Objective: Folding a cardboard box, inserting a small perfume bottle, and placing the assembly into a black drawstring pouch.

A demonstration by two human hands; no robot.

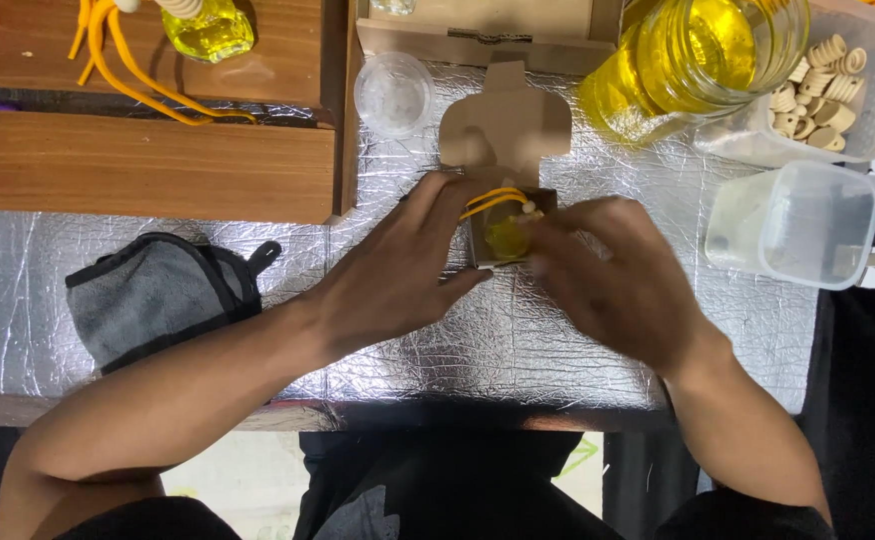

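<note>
At the middle of the foil-covered table, a small brown cardboard box stands open, and inside it sits a little bottle of yellow liquid with a yellow cord looping out of the top. The box's shaped flap lies flat on the foil behind it, away from the person, which leaves the mouth free for the bottle.

Left of the box, the left hand lies with its fingers stretched out and close together, their tips against the box's near left side; it seems set there to brace the light carton so it does not slide on the smooth foil. Right of the box, the right hand is blurred; its fingers curl toward the box's right edge and the small pale bead on the cord, but whether they pinch anything I cannot tell.

Farther left of the box, a grey cloth lies crumpled on the foil, within easy reach for wiping. Behind and left of the box, a small round clear lid rests by a wooden tray, on which another bottle with yellow cords stands. Behind and right of the box, a large glass jar of yellow liquid sits beside a clear tub of wooden caps. Right of the box, a second clear tub lies tipped, apparently empty.
</note>
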